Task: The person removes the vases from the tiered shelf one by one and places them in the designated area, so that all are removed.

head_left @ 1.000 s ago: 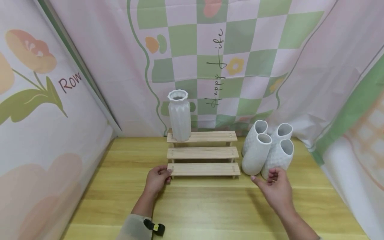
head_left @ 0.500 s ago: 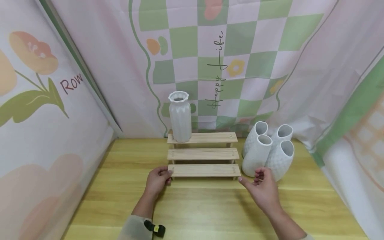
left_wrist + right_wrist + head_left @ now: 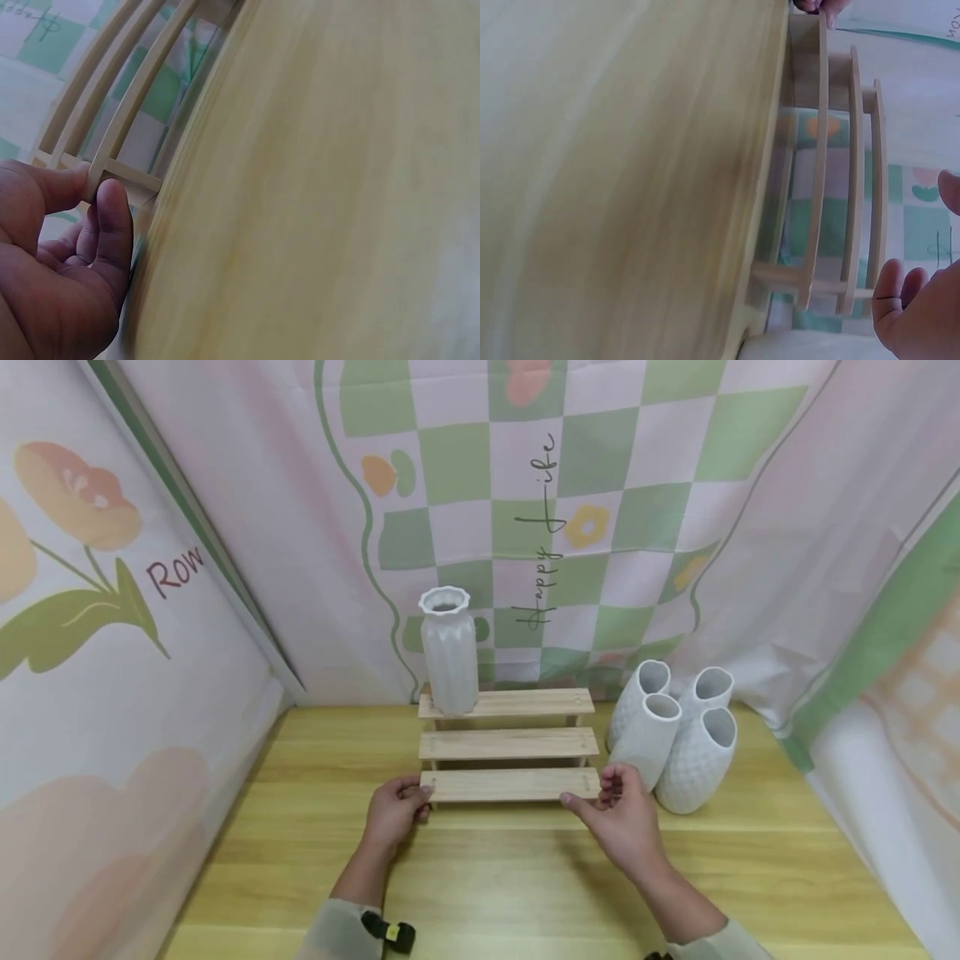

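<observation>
A three-step wooden display rack (image 3: 510, 785) stands on the table, its steps rising toward the back. My left hand (image 3: 392, 810) pinches the left end of its lowest step; in the left wrist view the thumb (image 3: 64, 186) lies on top of the board and the fingers (image 3: 114, 225) come up from below. My right hand (image 3: 626, 822) hovers by the right end of that step, with a gap between thumb and curved fingers and nothing held. In the right wrist view its fingers (image 3: 889, 296) are beside the rack. On the top step's left end a white ribbed vase (image 3: 452, 660) stands upright.
Several white textured vases (image 3: 697, 768) cluster on the table just right of the rack, close behind my right hand. A patterned curtain (image 3: 525, 468) hangs directly behind the rack. Another printed cloth (image 3: 90, 710) borders the wooden table (image 3: 480, 877) on the left.
My right hand has moved left, from in front of the white vases to the right end of the lowest step. The left hand has kept its pinch, and the rack looks unmoved.
</observation>
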Motion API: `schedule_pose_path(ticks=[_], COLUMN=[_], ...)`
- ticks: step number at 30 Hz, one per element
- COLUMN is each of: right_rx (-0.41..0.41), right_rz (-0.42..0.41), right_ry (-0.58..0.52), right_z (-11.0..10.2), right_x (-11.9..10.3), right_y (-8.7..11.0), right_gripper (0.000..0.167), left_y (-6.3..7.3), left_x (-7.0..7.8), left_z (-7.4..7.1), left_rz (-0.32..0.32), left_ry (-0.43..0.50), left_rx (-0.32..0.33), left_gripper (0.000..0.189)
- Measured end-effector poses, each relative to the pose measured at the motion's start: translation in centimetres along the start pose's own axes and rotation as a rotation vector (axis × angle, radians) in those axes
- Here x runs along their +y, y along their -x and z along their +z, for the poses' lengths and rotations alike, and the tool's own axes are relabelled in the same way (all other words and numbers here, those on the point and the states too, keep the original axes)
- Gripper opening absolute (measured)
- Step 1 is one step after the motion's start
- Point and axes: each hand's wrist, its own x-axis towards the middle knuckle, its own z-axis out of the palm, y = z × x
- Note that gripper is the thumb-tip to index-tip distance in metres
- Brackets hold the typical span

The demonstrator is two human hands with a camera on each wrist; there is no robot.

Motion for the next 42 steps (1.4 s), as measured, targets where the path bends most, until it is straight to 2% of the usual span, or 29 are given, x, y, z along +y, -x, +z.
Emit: schedule_pose_path(ticks=[19, 28, 42], right_rx=[-0.037, -0.046, -0.065], right_rz=[-0.054, -0.056, -0.061], right_ry=[-0.008, -0.075, -0.078], right_z=[2.3, 3.6, 4.6], right_x=[-2.5, -2.9, -2.8], right_y=[-1.8, -2.0, -2.8], right_gripper=[0.067, 0.067, 0.065], left_y=[-0.1, -0.1, -0.3], left_x=[0.0, 0.1, 0.0], left_z=[-0.1, 0.0, 0.0], left_rz=[-0.008, -0.016, -0.022], left_ry=[-0.004, 0.003, 0.010], left_rx=[0.003, 0.002, 0.005], left_gripper=[0.037, 0.036, 0.036])
